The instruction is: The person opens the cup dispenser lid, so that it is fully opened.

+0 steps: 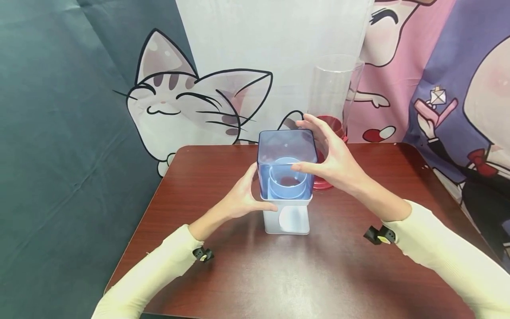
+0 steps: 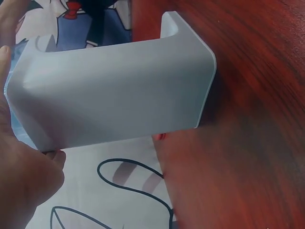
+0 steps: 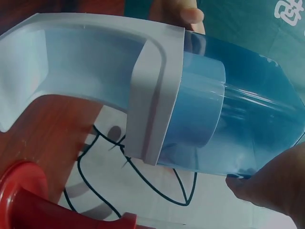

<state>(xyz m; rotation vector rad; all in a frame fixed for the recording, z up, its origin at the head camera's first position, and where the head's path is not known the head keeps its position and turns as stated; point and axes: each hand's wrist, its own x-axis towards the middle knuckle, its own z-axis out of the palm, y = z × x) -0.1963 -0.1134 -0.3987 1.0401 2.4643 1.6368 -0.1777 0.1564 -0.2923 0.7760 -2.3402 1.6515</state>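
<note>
A white C-shaped stand point(image 1: 286, 219) rests upright on the table, with a see-through blue square cover point(image 1: 287, 144) on top of it. Through the cover shows a pale blue ring-shaped cup point(image 1: 287, 181). My left hand point(image 1: 241, 195) grips the left side where stand and cover meet, thumb at the front. The back of the stand point(image 2: 114, 95) fills much of the left wrist view. My right hand point(image 1: 338, 164) holds the cover's upper right part, thumb in front and fingers behind. In the right wrist view, a digit touches the edge of the cover point(image 3: 252, 109).
Behind the stand, slightly right, stands a tall clear cylinder point(image 1: 332, 88) with a red base point(image 1: 322, 184), close to my right hand. The brown table point(image 1: 215, 274) ends at a cartoon-printed cloth backdrop point(image 1: 239, 44).
</note>
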